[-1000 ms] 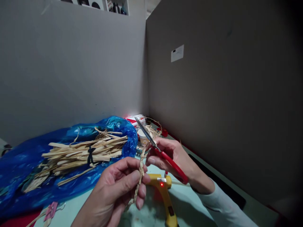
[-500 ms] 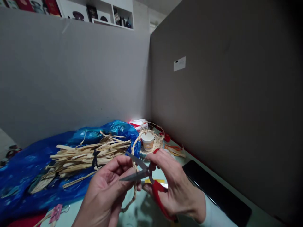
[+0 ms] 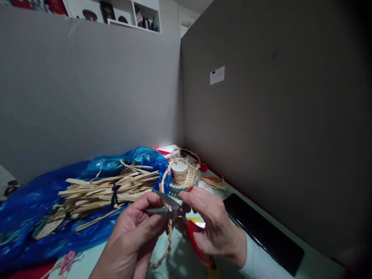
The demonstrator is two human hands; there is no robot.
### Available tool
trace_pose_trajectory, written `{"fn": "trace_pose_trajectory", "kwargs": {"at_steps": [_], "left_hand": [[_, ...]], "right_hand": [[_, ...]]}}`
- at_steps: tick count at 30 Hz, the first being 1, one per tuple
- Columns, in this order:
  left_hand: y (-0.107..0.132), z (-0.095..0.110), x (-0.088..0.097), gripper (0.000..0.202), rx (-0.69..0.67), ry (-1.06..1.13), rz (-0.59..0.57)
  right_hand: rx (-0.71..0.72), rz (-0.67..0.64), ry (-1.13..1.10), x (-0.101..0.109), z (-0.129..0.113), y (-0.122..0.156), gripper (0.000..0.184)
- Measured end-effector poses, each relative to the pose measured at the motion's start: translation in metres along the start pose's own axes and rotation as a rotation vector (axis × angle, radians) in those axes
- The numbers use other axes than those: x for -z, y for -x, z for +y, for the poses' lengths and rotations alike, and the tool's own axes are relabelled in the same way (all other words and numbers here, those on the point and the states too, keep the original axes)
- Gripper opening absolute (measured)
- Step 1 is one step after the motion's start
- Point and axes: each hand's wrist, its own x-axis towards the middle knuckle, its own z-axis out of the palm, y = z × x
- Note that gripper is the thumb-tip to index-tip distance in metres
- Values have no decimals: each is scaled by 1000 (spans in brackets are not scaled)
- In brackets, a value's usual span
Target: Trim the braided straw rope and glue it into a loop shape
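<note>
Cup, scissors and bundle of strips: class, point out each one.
Cup (image 3: 180,177), head view: on its printed side.
Scissors (image 3: 176,212), head view: blades near the pivot.
Bundle of strips (image 3: 100,190), head view: strips around its middle.

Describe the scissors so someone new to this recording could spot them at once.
Start at the big blue bag on the left, then move right and nearer the camera to the right hand. It holds the scissors, their blades open around a braid. Red handles and grey metal blades set them apart from the straw-coloured braid.
</note>
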Motion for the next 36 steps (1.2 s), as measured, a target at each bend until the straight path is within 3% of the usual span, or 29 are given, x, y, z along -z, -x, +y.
{"fn": "trace_pose_trajectory", "kwargs": {"at_steps": [11,15,17,21,24,31,36], "left_hand": [[7,1,-7,13,23,17,19],[8,5,-8,14,42,-27,115],[9,7,-7,16,50,-64,153],[9,7,-4,24,80,-20,83],[10,8,-5,24,102,15,111],[14,9,-10,27,-2,-93,130],[7,4,-4,26,-71,-146,177]], "right_hand": [[-56,-42,-9,-6,1,3,16],[-168,8,-1,-6,2,-1,7],[-196,33,13,-6,3,-2,10],[-204,56,35,-4,6,-1,22],[-194,57,48,-4,7,1,30],[-195,59,73,-3,8,-1,33],[-153,88,109,0,6,0,41]]}}
